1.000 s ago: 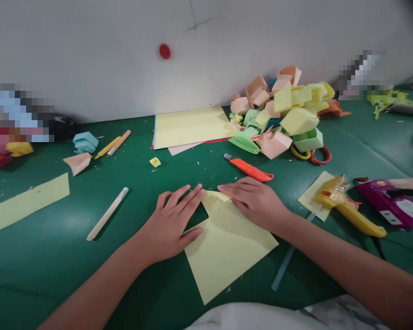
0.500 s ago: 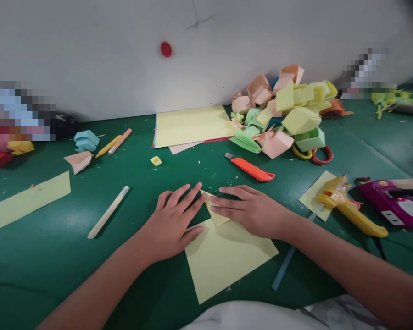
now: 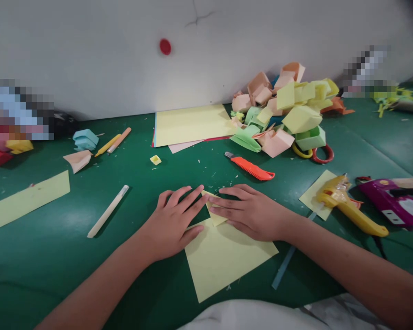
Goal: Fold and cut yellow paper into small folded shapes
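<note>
A pale yellow sheet of paper (image 3: 223,261) lies flat on the green table in front of me. At its far end a smaller yellow paper piece (image 3: 216,219) lies over it, partly hidden by my fingers; whether it is a folded corner or a separate piece, I cannot tell. My left hand (image 3: 179,222) rests palm down on the sheet's left edge, fingers stretched out. From the right, my right hand (image 3: 253,213) lies flat across the small piece, its fingers extended. Both hands press on the paper without gripping it.
An orange cutter (image 3: 251,168) lies beyond my hands, below folded paper boxes (image 3: 278,114) and scissors handles (image 3: 322,154). A yellow glue gun (image 3: 351,204) and purple device (image 3: 395,201) sit right. Left are a white stick (image 3: 108,211) and yellow strip (image 3: 27,201). Stacked sheets (image 3: 192,126) lie behind.
My right hand's thumb now shows lower, spread away from its fingers over the sheet. The left hand and the paper have barely moved.
</note>
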`<state>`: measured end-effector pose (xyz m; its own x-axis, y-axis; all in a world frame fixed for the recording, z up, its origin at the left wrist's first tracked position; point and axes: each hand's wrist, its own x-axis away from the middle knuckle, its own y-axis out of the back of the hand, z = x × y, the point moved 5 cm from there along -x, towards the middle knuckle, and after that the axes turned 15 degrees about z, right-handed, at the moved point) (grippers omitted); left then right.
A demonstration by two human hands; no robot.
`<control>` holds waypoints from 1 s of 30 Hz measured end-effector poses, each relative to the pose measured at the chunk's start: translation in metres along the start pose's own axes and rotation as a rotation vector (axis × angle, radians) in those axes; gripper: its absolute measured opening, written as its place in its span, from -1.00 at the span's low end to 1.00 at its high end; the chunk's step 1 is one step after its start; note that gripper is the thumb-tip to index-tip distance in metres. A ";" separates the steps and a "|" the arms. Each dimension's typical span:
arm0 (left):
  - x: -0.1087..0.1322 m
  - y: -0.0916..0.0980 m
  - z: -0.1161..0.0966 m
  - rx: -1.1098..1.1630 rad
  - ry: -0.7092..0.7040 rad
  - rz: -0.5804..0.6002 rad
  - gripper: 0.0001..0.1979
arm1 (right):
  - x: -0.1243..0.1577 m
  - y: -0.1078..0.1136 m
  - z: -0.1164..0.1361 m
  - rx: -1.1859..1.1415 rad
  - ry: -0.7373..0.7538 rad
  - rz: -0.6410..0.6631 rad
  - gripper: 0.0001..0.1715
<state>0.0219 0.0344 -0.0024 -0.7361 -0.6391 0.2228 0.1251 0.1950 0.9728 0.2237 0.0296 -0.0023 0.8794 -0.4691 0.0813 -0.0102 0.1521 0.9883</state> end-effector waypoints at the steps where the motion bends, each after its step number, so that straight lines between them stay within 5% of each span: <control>1: 0.000 0.000 0.000 0.002 -0.001 0.000 -0.41 | 0.000 0.000 0.000 0.001 0.001 -0.004 -0.42; 30: 0.000 -0.002 -0.002 -0.046 -0.007 0.025 -0.39 | 0.003 -0.003 -0.002 -0.004 -0.005 0.005 -0.45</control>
<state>0.0230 0.0330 -0.0045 -0.7370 -0.6293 0.2467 0.1736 0.1766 0.9689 0.2270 0.0298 -0.0050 0.8770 -0.4727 0.0867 -0.0127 0.1576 0.9874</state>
